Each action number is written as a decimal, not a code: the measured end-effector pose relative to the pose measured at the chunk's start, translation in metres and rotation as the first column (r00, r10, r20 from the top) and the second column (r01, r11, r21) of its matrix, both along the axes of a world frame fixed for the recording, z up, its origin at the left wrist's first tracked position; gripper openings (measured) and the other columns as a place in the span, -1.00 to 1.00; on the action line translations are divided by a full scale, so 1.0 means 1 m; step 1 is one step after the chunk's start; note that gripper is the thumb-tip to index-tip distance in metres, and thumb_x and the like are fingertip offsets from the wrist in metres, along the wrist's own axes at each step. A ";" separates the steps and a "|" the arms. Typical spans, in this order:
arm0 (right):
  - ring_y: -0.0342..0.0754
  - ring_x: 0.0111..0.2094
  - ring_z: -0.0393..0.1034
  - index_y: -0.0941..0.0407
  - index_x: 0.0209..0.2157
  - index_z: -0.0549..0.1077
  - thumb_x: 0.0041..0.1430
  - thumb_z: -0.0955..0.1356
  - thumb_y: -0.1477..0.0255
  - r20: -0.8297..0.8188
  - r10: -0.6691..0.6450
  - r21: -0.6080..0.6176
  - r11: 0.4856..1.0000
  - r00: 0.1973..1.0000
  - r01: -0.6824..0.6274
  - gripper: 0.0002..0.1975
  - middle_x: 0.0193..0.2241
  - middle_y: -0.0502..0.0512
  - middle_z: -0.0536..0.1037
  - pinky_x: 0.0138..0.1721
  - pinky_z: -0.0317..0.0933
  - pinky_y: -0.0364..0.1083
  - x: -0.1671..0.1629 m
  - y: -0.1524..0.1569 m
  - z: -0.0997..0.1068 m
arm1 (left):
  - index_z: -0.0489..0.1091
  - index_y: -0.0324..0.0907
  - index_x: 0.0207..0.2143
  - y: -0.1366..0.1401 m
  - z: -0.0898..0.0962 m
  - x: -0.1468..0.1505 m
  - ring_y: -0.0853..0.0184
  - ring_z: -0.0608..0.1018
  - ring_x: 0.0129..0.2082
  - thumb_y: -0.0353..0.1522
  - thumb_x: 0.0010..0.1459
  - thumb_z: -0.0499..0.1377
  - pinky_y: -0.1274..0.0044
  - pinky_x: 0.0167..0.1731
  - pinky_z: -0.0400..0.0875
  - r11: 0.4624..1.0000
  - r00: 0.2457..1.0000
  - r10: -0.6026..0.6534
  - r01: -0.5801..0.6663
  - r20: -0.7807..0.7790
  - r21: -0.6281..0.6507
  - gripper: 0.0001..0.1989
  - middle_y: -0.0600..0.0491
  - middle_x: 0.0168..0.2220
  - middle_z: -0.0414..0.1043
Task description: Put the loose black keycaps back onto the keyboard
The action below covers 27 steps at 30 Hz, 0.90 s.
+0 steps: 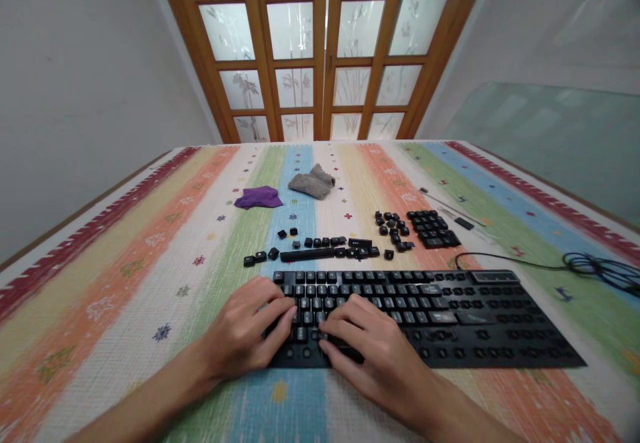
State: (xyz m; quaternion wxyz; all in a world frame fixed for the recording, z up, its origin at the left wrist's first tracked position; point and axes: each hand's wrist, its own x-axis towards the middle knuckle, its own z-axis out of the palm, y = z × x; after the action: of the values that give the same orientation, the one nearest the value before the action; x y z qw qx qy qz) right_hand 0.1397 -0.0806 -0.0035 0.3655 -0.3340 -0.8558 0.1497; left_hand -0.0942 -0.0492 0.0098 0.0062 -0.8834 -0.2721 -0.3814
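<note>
A black computer keyboard lies on the striped tablecloth, with keycaps on its left and middle part. Bare switch sockets show along its lower rows and right end. My left hand is closed over the keyboard's left end, fingertips and thumb against the keys there. Over the lower left rows my right hand is bent in a pinch, its thumb and index fingertips around a small black keycap, partly hidden. Behind the keyboard lie loose keycaps and a long space bar key.
Further keycaps and a grouped number-pad block sit at back right. A purple cloth and a grey cloth lie farther back. A thin rod-like tool and a coiled cable are on the right.
</note>
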 end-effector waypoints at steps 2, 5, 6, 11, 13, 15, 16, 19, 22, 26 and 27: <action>-0.04 -0.27 0.36 0.18 -0.15 0.48 0.29 0.34 0.56 -0.036 0.013 0.004 1.000 0.999 -0.013 -0.89 -0.30 0.10 0.55 -0.18 0.32 -0.03 -0.001 0.001 0.000 | 0.45 -0.31 -0.23 -0.001 0.000 0.000 0.34 0.44 -0.39 -0.56 0.22 0.16 0.47 -0.37 0.42 1.000 1.000 -0.011 0.011 0.002 0.012 -0.90 0.00 -0.40 0.42; -0.05 -0.28 0.36 0.19 -0.14 0.49 0.31 0.33 0.56 -0.009 0.032 0.023 0.999 0.999 -0.032 -0.88 -0.30 0.09 0.56 -0.16 0.31 -0.02 -0.004 0.002 -0.001 | 0.45 -0.31 -0.22 -0.004 -0.002 0.001 0.34 0.43 -0.40 -0.57 0.21 0.17 0.47 -0.39 0.42 0.999 1.000 -0.028 0.028 -0.008 0.021 -0.89 0.01 -0.40 0.42; -0.05 -0.29 0.35 0.19 -0.16 0.50 0.31 0.33 0.56 0.009 0.037 0.033 0.999 0.999 -0.037 -0.88 -0.31 0.10 0.56 -0.19 0.31 -0.03 -0.005 0.001 -0.001 | 0.45 -0.31 -0.21 -0.005 -0.002 0.001 0.34 0.42 -0.41 -0.57 0.21 0.17 0.47 -0.40 0.42 0.999 0.999 -0.035 0.035 -0.014 0.022 -0.89 0.01 -0.40 0.42; -0.05 -0.31 0.29 0.21 -0.23 0.51 0.32 0.30 0.59 0.052 0.037 0.106 0.993 0.998 -0.043 -0.87 -0.31 0.14 0.54 -0.30 0.28 -0.07 -0.006 -0.001 -0.003 | 0.44 -0.32 -0.20 -0.010 0.003 0.006 0.33 0.42 -0.41 -0.55 0.24 0.14 0.45 -0.40 0.45 0.995 0.993 -0.099 0.101 -0.061 0.023 -0.88 0.00 -0.40 0.44; -0.05 -0.31 0.27 0.22 -0.27 0.51 0.32 0.29 0.62 0.066 0.045 0.138 0.989 0.997 -0.054 -0.85 -0.32 0.16 0.53 -0.32 0.27 -0.08 -0.006 -0.001 -0.002 | 0.44 -0.32 -0.21 -0.012 0.004 0.008 0.32 0.43 -0.42 -0.56 0.24 0.10 0.44 -0.39 0.46 0.991 0.988 -0.130 0.133 -0.081 0.030 -0.86 0.00 -0.42 0.44; -0.05 -0.33 0.26 0.24 -0.31 0.50 0.31 0.28 0.64 0.070 0.050 0.176 0.982 0.996 -0.062 -0.82 -0.33 0.17 0.52 -0.33 0.26 -0.08 -0.007 -0.001 -0.002 | 0.45 -0.32 -0.23 -0.013 0.004 0.010 0.32 0.43 -0.44 -0.57 0.24 0.08 0.43 -0.40 0.47 0.986 0.982 -0.163 0.167 -0.092 0.032 -0.85 -0.01 -0.43 0.44; -0.05 -0.33 0.26 0.24 -0.31 0.50 0.32 0.27 0.65 0.070 0.051 0.194 0.979 0.996 -0.064 -0.81 -0.34 0.17 0.52 -0.33 0.26 -0.08 -0.007 0.000 -0.002 | 0.45 -0.32 -0.24 -0.013 0.004 0.011 0.31 0.43 -0.44 -0.58 0.23 0.08 0.43 -0.40 0.47 0.983 0.980 -0.176 0.179 -0.096 0.029 -0.84 -0.01 -0.44 0.44; -0.05 -0.33 0.26 0.26 -0.32 0.49 0.31 0.25 0.67 0.083 0.067 0.220 0.972 0.994 -0.084 -0.80 -0.35 0.18 0.51 -0.31 0.27 -0.07 -0.008 0.000 -0.002 | 0.45 -0.32 -0.25 -0.013 0.003 0.012 0.30 0.43 -0.45 -0.59 0.22 0.07 0.42 -0.42 0.46 0.980 0.976 -0.193 0.197 -0.102 0.027 -0.83 -0.03 -0.44 0.46; -0.03 -0.31 0.25 0.24 -0.32 0.48 0.28 0.28 0.65 0.106 0.036 0.191 0.980 0.994 -0.056 -0.84 -0.33 0.17 0.49 -0.31 0.26 -0.06 -0.008 -0.001 -0.002 | 0.45 -0.32 -0.24 -0.013 0.003 0.013 0.30 0.42 -0.45 -0.58 0.24 0.06 0.43 -0.43 0.44 0.981 0.977 -0.189 0.192 -0.101 0.026 -0.83 -0.03 -0.43 0.46; 0.01 -0.22 0.26 0.20 -0.29 0.49 0.27 0.30 0.58 0.091 -0.025 0.144 0.989 0.996 0.011 -0.88 -0.24 0.19 0.45 -0.21 0.28 0.00 -0.008 -0.003 -0.001 | 0.45 -0.33 -0.18 -0.013 0.001 0.013 0.30 0.44 -0.42 -0.56 0.26 0.08 0.44 -0.40 0.46 0.986 0.980 -0.169 0.169 -0.106 -0.009 -0.84 -0.03 -0.40 0.46; 0.01 -0.20 0.26 0.19 -0.29 0.49 0.27 0.30 0.58 0.078 -0.025 0.134 0.991 0.997 0.014 -0.88 -0.22 0.19 0.44 -0.18 0.28 0.01 -0.007 -0.003 0.000 | 0.45 -0.32 -0.17 -0.012 0.001 0.013 0.31 0.44 -0.41 -0.55 0.26 0.09 0.44 -0.39 0.46 0.987 0.981 -0.163 0.161 -0.104 -0.023 -0.84 -0.03 -0.39 0.45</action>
State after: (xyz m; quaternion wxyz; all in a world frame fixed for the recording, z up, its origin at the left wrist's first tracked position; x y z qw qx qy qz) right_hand 0.1322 -0.0838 -0.0040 0.3541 -0.3227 -0.8745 0.0750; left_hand -0.0810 -0.0616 0.0106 -0.0168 -0.9216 -0.2013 -0.3314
